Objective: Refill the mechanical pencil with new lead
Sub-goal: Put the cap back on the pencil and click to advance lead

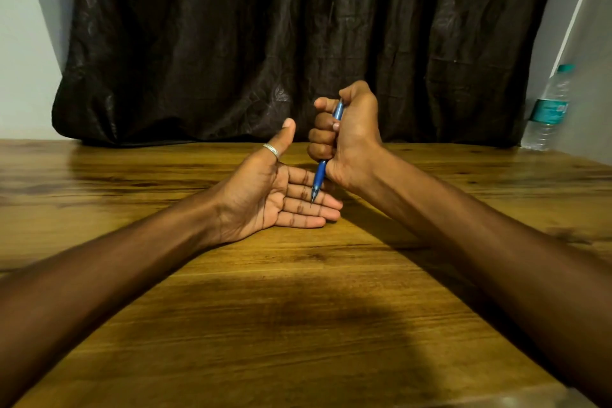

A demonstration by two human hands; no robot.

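A blue mechanical pencil [320,175] stands nearly upright, tip down, in my right hand [347,139], whose fist is closed around its barrel with the thumb over the top end. Its metal tip points at the fingers of my left hand [278,195], which lies flat and palm up on the wooden table [298,308], fingers together and thumb raised, a silver ring on the thumb. The tip is at or just above those fingers; contact cannot be told. No lead or lead case is visible.
A clear water bottle [548,113] with a teal cap and label stands at the table's far right against the wall. A dark curtain [298,36] hangs behind the table's far edge.
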